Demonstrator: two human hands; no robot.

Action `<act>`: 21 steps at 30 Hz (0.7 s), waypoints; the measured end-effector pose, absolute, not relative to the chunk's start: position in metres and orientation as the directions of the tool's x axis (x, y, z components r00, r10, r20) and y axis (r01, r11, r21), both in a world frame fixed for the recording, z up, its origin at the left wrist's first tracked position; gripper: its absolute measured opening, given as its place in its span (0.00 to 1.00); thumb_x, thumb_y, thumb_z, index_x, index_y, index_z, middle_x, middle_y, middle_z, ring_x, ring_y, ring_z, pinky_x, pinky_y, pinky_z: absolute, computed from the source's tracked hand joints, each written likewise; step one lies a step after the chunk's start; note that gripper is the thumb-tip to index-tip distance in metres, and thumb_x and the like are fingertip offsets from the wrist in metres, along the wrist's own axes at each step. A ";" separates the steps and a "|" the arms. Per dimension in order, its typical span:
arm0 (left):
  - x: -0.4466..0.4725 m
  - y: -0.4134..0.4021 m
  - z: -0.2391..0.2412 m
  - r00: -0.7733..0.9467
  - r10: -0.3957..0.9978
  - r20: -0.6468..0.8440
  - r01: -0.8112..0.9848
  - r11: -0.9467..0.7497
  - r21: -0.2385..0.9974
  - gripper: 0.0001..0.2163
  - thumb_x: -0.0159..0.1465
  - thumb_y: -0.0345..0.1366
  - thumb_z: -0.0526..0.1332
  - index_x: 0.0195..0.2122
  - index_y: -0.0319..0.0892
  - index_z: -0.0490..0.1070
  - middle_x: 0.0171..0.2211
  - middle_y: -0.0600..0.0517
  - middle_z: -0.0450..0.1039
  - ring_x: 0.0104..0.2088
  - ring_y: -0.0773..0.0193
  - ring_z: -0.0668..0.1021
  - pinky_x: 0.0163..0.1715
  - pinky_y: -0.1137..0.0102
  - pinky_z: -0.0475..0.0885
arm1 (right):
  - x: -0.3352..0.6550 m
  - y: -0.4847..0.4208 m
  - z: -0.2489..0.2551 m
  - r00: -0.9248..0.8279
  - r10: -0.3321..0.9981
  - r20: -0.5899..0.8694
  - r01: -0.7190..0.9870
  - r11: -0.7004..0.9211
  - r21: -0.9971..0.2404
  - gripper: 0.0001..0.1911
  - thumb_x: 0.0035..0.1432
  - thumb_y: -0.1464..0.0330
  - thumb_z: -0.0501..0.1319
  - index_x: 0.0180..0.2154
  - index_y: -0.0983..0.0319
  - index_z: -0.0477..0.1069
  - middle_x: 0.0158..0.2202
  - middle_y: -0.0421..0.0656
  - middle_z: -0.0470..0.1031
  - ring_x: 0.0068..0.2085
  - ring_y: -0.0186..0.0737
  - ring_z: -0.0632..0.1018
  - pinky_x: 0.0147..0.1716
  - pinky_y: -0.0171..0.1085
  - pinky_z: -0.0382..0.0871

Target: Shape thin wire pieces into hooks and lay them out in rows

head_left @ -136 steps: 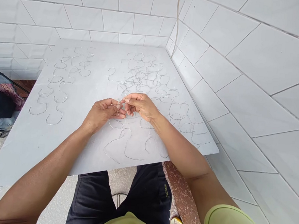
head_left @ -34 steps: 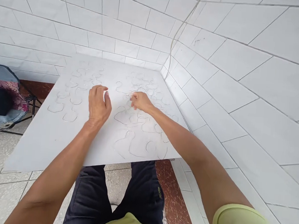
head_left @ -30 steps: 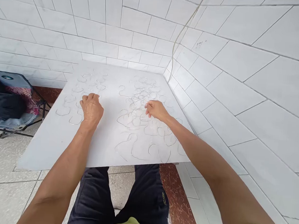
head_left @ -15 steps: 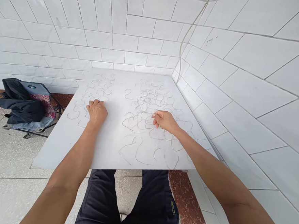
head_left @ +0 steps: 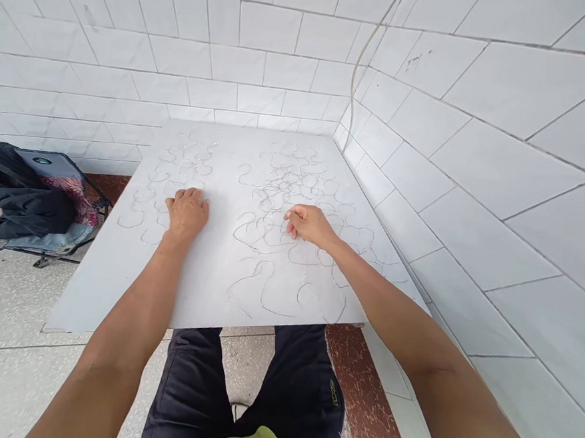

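Many thin, curved wire-like pieces (head_left: pixel 261 303) lie on a white board (head_left: pixel 208 273). A looser group (head_left: pixel 130 224) sits on the left and a denser tangle (head_left: pixel 287 185) on the right. My left hand (head_left: pixel 187 213) rests palm down on the board beside the left group, fingers spread. Over the tangle, my right hand (head_left: pixel 311 224) has its thumb and fingers pinched together. Whether a thin piece is between those fingertips is too fine to make out.
White tiled walls (head_left: pixel 280 28) meet the board at the back and right. A pale cable (head_left: pixel 355 83) runs down the corner. To the left stands a folding chair (head_left: pixel 71 237) with dark cloth (head_left: pixel 27 210) on it. My legs (head_left: pixel 195 386) are under the front edge.
The whole view has shifted slightly, with the board and chair now a little further left. My right hand stays pinched over the tangle; my left hand remains on the board.
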State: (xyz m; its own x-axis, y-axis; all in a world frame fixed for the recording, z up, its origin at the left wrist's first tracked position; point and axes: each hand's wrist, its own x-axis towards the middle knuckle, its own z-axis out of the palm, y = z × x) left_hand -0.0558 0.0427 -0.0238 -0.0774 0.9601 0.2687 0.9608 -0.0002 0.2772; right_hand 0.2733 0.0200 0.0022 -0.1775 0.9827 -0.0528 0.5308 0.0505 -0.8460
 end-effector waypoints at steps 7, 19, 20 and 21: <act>-0.057 0.048 -0.027 -0.111 0.902 0.417 0.931 -0.053 0.362 0.14 0.67 0.36 0.56 0.51 0.42 0.73 0.55 0.36 0.76 0.62 0.38 0.70 0.60 0.45 0.58 | 0.265 0.034 0.013 -0.248 0.969 0.020 0.534 0.154 -0.832 0.05 0.67 0.70 0.60 0.37 0.61 0.74 0.34 0.45 0.81 0.28 0.35 0.79 0.19 0.31 0.61; -0.041 0.041 -0.025 -0.133 0.837 0.531 0.847 -0.183 0.500 0.12 0.66 0.35 0.59 0.50 0.43 0.71 0.56 0.36 0.70 0.61 0.37 0.67 0.60 0.42 0.57 | 0.176 0.071 0.011 -0.207 0.962 -0.179 0.855 0.088 -0.511 0.18 0.55 0.75 0.70 0.23 0.58 0.63 0.20 0.41 0.63 0.23 0.40 0.68 0.22 0.38 0.59; -0.040 0.040 -0.025 -0.137 0.835 0.533 0.846 -0.181 0.501 0.12 0.66 0.35 0.59 0.50 0.43 0.71 0.56 0.36 0.71 0.60 0.37 0.68 0.60 0.42 0.58 | 0.176 0.074 0.009 -0.203 0.960 -0.195 0.843 0.070 -0.534 0.17 0.53 0.77 0.70 0.23 0.58 0.64 0.20 0.42 0.64 0.23 0.39 0.68 0.21 0.38 0.59; -0.040 0.040 -0.026 -0.140 0.831 0.538 0.845 -0.182 0.502 0.13 0.65 0.35 0.60 0.50 0.43 0.72 0.56 0.36 0.71 0.60 0.38 0.68 0.60 0.43 0.59 | 0.178 0.076 0.008 -0.208 0.956 -0.206 0.818 0.054 -0.572 0.16 0.53 0.78 0.69 0.23 0.59 0.64 0.21 0.42 0.66 0.22 0.37 0.67 0.20 0.37 0.58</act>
State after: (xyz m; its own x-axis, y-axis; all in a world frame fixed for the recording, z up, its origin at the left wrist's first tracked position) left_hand -0.0398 0.0398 -0.0257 -0.1405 0.8309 0.5384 0.8454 -0.1824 0.5021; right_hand 0.1777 0.0759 0.0080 -0.2075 0.9562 -0.2062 0.8185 0.0543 -0.5720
